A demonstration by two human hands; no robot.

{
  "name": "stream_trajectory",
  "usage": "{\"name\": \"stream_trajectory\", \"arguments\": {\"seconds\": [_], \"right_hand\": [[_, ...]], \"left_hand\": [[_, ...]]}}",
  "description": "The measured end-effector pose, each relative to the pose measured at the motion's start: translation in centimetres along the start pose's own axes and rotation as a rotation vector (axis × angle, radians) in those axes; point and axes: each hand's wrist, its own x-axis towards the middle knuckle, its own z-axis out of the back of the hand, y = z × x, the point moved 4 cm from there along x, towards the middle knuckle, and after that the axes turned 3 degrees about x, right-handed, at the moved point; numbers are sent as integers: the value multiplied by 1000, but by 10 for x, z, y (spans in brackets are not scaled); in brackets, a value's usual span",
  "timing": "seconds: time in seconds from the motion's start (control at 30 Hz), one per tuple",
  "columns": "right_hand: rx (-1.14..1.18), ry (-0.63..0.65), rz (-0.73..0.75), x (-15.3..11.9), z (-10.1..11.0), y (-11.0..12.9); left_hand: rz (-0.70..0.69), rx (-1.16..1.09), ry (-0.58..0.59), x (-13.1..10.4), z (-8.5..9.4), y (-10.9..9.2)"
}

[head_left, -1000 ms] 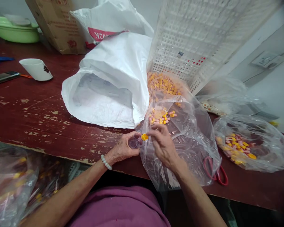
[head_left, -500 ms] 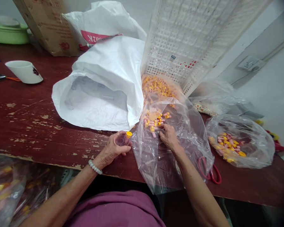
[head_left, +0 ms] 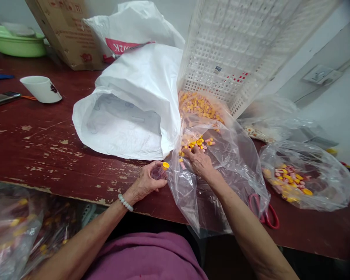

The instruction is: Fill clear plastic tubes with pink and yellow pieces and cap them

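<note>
My left hand [head_left: 146, 182] is closed around a clear plastic piece [head_left: 156, 174] with a round yellow top [head_left: 165, 166], held upright just above the table edge. Whether these are one part or two, I cannot tell. My right hand [head_left: 200, 161] reaches over an open clear plastic bag [head_left: 189, 194], its fingers stretched to the left and touching small pink tubes with yellow caps [head_left: 196, 143]. Its thumb is mostly hidden. One loose tube [head_left: 182, 164] lies just below the fingertips. More capped tubes [head_left: 201, 105] are heaped deeper in the bag.
A big white sack [head_left: 131, 132] lies open to the left, with a white plastic crate [head_left: 218, 46] standing behind. Red-handled scissors [head_left: 271, 217] and another bag of capped pieces [head_left: 332, 190] are at right. A white cup [head_left: 36, 88] and phone [head_left: 2, 100] sit far left.
My right hand has moved left across the small tubes, its fingers now stretched further out. My left hand still holds the yellow-topped piece. The whole view has shifted slightly.
</note>
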Motion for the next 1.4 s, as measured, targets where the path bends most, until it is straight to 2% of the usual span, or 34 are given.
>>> {"name": "stream_trajectory", "arguments": {"seconds": [0.13, 0.2, 0.3, 0.43, 0.53, 0.6, 0.67, 0.73, 0.8, 0.87, 0.93, 1.0, 1.1, 1.23, 1.3, 1.4], "right_hand": [[-13, -95, 75, 2, 3, 7], [14, -101, 135, 4, 1, 13], [74, -64, 121, 5, -4, 17], [154, -29, -3, -2, -8, 6], [193, -81, -234, -13, -5, -23], [244, -171, -345, -25, 0, -39], [465, -318, -372, -38, 10, -41], [840, -441, -329, -50, 21, -26], [1181, -473, -213, -60, 32, 4], [1314, -477, -106, -67, 41, 36], [1275, -493, -44, -73, 46, 61], [1166, -496, 3, -77, 47, 74], [1037, -489, 89, -79, 45, 76], [923, -547, 112, -83, 45, 71], [856, -509, 161, -85, 44, 76], [786, -382, 249, -88, 40, 87]], "left_hand": [[-19, 18, -12, 0, 0, 2], [-13, 18, -7, 0, 0, 2], [-3, 20, 9, 0, 0, 0], [-7, 17, 14, 0, 0, -1], [-20, 13, 8, 0, 0, 1], [-40, 24, -4, 0, 0, 2], [-67, 49, -13, 0, -3, -1], [-93, 78, -6, -2, -7, -5], [-112, 93, 23, -4, -12, -11], [-107, 83, 57, -6, -17, -15], [-66, 49, 77, -8, -19, -16], [-21, 3, 82, -9, -19, -15], [14, -58, 82, -10, -18, -14], [51, -75, 73, -9, -18, -14], [39, -67, 48, -7, -18, -14], [36, -33, -26, -6, -15, -11]]}}
